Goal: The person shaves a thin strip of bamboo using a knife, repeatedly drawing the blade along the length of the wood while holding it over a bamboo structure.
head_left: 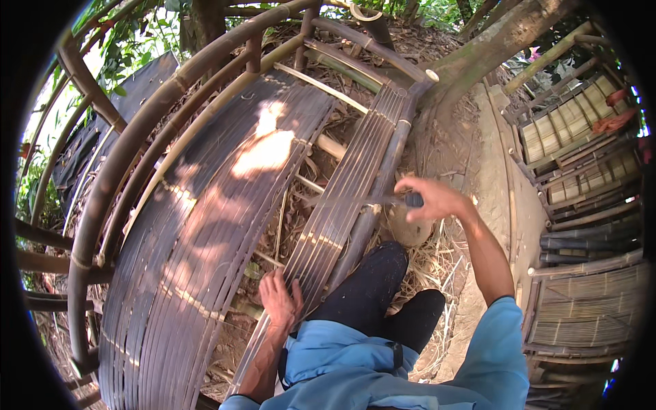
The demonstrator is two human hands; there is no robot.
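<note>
My right hand (437,199) is closed on the dark handle of a knife (414,199), to the right of the slatted bench. The knife's blurred blade points left over a narrow panel of long bamboo strips (342,198). Its index finger and thumb stand away from the handle. Near the lower end of this panel my left hand (278,298) rests on the strips, fingers apart and slightly bent. Left of it lies a wider dark panel of bamboo slats (212,225) with patches of sunlight on it.
A curved bamboo railing (171,89) runs along the left. A bamboo pole (383,181) edges the narrow panel. Pale shavings (444,273) lie on the ground by my knees. A tree trunk (485,48) leans at the upper right, and bamboo slat racks (584,307) stand at the right.
</note>
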